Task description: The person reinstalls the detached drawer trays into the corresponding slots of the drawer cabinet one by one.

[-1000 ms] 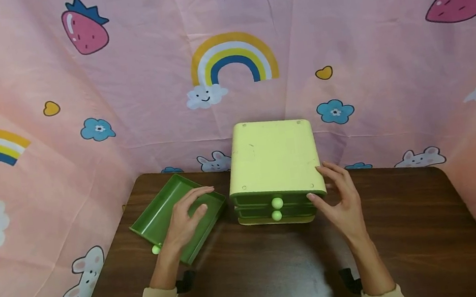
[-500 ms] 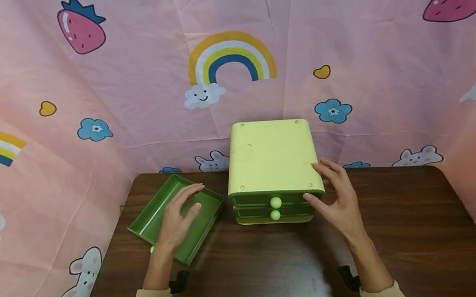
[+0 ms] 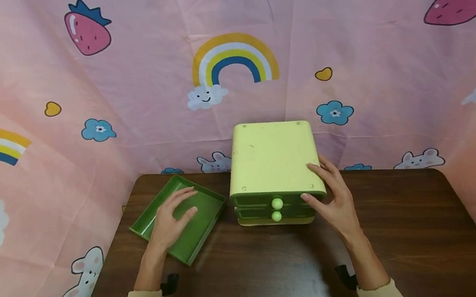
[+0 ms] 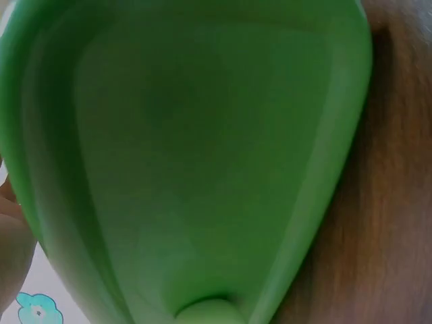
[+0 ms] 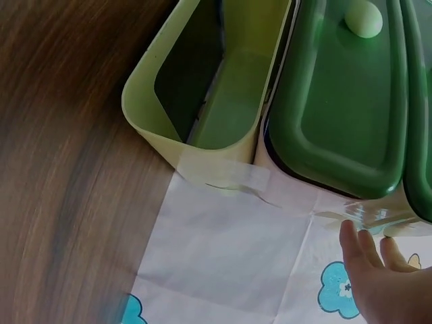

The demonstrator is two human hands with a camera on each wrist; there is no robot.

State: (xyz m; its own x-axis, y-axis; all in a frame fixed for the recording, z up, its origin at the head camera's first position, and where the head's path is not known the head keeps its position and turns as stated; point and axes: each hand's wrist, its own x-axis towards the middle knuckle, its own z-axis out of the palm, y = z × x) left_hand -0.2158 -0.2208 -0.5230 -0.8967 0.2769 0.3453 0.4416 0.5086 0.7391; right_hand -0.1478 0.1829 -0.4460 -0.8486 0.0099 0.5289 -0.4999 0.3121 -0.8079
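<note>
A small pale-yellow drawer cabinet (image 3: 272,156) stands at the back of the table, with two green drawer fronts and round light-green knobs. In the right wrist view its compartment nearest the tabletop, a yellow shell (image 5: 236,101), has no drawer in it; beside that sits a green drawer front (image 5: 351,101). My right hand (image 3: 337,200) is at the cabinet's right front corner, fingers spread along the side and top edge. A loose green drawer (image 3: 205,209) lies left of the cabinet. My left hand (image 3: 168,226) is over this drawer, fingers loosely bent, holding nothing; contact cannot be told.
The dark wooden table (image 3: 408,226) extends in front and to the right. A pink printed cloth (image 3: 250,102) hangs behind and along both sides, close to the cabinet's back. Black straps with mounts (image 3: 346,278) are on both wrists.
My left hand has drifted left over the loose drawer. My right hand has shifted slightly left against the cabinet corner. Cabinet and drawer stay where they were.
</note>
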